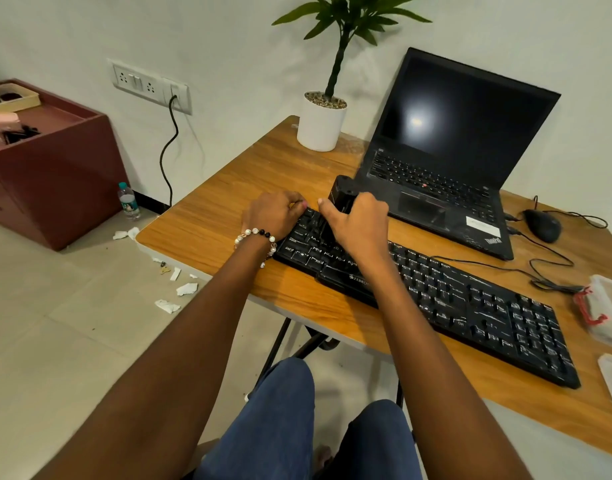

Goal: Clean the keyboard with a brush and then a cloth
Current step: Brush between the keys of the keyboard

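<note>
Both arms reach forward from the lap to the far-left end of the black keyboard [436, 292], which lies slantwise on the wooden counter [207, 216]. The left hand [273, 213], a beaded bracelet [256, 237] at its wrist, rests on the keyboard's left corner with its fingers curled down against the top edge; whether they pinch anything cannot be told. The right hand [360, 223] has its fingers wrapped around a black brush [342, 194], thumb stretched toward the left hand, and the brush's lower end meets the keys between the two hands. The keyboard's left end sits near the counter's left edge, with a bare strip of wood in front of it. Just behind the hands stands an open laptop [446, 161], very near the brush top. A potted plant [322, 123] occupies the far corner, a mouse [543, 225] and its cable lie to the right, and a clear container [606, 310] sits at the right edge.
</note>
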Demonstrator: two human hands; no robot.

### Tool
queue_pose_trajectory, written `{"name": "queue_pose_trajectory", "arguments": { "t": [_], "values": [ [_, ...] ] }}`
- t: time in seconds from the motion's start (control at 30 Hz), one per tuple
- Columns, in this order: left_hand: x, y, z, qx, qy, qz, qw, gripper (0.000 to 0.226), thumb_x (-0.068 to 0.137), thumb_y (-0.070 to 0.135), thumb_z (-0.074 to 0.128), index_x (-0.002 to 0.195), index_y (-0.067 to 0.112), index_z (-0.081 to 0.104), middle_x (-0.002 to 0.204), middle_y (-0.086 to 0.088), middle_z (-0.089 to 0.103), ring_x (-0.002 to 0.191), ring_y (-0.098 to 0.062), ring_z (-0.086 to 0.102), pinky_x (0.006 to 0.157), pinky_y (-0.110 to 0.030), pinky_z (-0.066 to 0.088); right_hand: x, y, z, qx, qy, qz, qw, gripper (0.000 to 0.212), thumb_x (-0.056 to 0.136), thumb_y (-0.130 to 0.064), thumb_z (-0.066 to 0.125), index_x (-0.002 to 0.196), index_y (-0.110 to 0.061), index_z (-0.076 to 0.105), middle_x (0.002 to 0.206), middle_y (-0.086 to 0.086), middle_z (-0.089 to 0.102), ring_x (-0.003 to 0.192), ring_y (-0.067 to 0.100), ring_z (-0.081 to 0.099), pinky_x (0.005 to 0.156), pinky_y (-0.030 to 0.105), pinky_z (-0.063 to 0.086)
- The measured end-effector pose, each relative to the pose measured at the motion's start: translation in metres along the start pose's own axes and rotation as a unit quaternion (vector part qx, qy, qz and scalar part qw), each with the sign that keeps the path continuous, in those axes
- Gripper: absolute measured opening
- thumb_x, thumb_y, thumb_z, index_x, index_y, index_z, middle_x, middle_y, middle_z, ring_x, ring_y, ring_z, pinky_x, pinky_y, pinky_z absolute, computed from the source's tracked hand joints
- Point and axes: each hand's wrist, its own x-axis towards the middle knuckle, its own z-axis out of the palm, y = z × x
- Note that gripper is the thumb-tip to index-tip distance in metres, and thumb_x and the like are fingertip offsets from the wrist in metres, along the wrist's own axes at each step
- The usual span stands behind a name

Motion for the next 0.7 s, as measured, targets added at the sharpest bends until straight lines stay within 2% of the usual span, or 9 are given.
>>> {"name": "queue_pose_trajectory", "arguments": {
  "t": [0.07,0.13,0.23,0.37,0.43,0.5,0.57,0.63,0.7],
  "values": [
    [0.000,0.001,0.000,-0.002,-0.001,-0.004,1.000,0.030,0.098,0.048,0.046,0.117,0.036,0.066,0.101,-0.001,0.071,0.089,-0.022,0.064,0.061,-0.026,0.034,0.009,0.001,-0.008,0.017,-0.044,0.024,0.999,0.034,0.086,-0.038,0.071,0.071,-0.012,0.055,0.065,0.004,0.060,0.055,0.018,0.062,0.048,0.033,0.051],
    [-0.001,0.001,0.000,-0.002,0.000,-0.003,1.000,0.030,0.097,0.048,0.046,0.115,0.036,0.067,0.101,-0.001,0.071,0.088,-0.022,0.063,0.060,-0.026,0.034,0.018,0.003,-0.013,0.045,-0.055,0.043,0.997,0.036,0.082,-0.044,0.071,0.082,-0.009,0.063,0.069,0.009,0.066,0.045,0.013,0.061,0.041,0.027,0.049],
    [-0.001,0.000,0.000,-0.005,0.005,-0.003,1.000,0.029,0.097,0.049,0.046,0.112,0.038,0.067,0.099,0.001,0.071,0.087,-0.020,0.063,0.059,-0.026,0.033,0.023,0.007,-0.008,0.052,0.019,0.037,0.998,0.054,0.073,-0.062,0.066,0.083,-0.009,0.063,0.078,0.009,0.069,0.063,0.023,0.068,0.055,0.039,0.059],
    [-0.001,0.000,0.000,-0.002,0.001,-0.001,1.000,0.029,0.098,0.049,0.045,0.114,0.037,0.066,0.101,0.001,0.071,0.087,-0.019,0.062,0.059,-0.025,0.031,0.014,0.009,0.003,0.010,0.034,0.002,0.999,0.045,0.085,-0.051,0.068,0.080,-0.006,0.064,0.075,0.006,0.067,0.068,0.021,0.065,0.054,0.029,0.048],
    [-0.001,0.001,0.000,0.000,0.002,-0.001,1.000,0.030,0.098,0.048,0.045,0.115,0.036,0.066,0.101,-0.001,0.071,0.088,-0.021,0.063,0.061,-0.026,0.033,0.009,0.008,0.006,0.002,0.024,-0.006,1.000,0.044,0.086,-0.049,0.067,0.080,-0.006,0.065,0.074,0.007,0.067,0.068,0.022,0.065,0.054,0.029,0.046],
    [-0.001,0.001,-0.001,0.002,0.002,0.000,1.000,0.031,0.098,0.048,0.045,0.117,0.035,0.066,0.102,-0.001,0.071,0.090,-0.021,0.063,0.062,-0.026,0.034,0.009,0.005,0.005,-0.001,-0.005,-0.001,1.000,0.039,0.086,-0.046,0.069,0.079,-0.008,0.062,0.077,0.010,0.068,0.069,0.024,0.066,0.055,0.033,0.051],
    [-0.001,0.002,-0.002,0.003,0.000,-0.002,1.000,0.031,0.098,0.047,0.045,0.118,0.035,0.065,0.102,-0.001,0.071,0.088,-0.020,0.062,0.060,-0.026,0.033,0.013,0.001,-0.005,0.022,-0.053,0.027,0.998,0.033,0.085,-0.042,0.071,0.081,-0.011,0.059,0.078,0.011,0.068,0.061,0.021,0.066,0.050,0.033,0.054],
    [-0.002,0.003,-0.003,0.004,-0.003,-0.004,1.000,0.030,0.098,0.047,0.046,0.118,0.035,0.065,0.102,0.000,0.070,0.081,-0.016,0.057,0.056,-0.026,0.031,0.017,0.000,-0.016,0.077,-0.094,0.059,0.991,0.031,0.084,-0.038,0.073,0.085,-0.009,0.063,0.073,0.011,0.070,0.046,0.014,0.060,0.040,0.025,0.048],
    [-0.001,0.002,-0.003,0.000,-0.008,-0.006,1.000,0.029,0.098,0.048,0.046,0.116,0.037,0.066,0.102,0.002,0.070,0.081,-0.014,0.056,0.056,-0.026,0.030,0.023,0.003,-0.015,0.089,-0.066,0.066,0.992,0.037,0.083,-0.042,0.073,0.087,-0.006,0.066,0.074,0.013,0.071,0.043,0.013,0.059,0.039,0.023,0.046]
  ]
}}
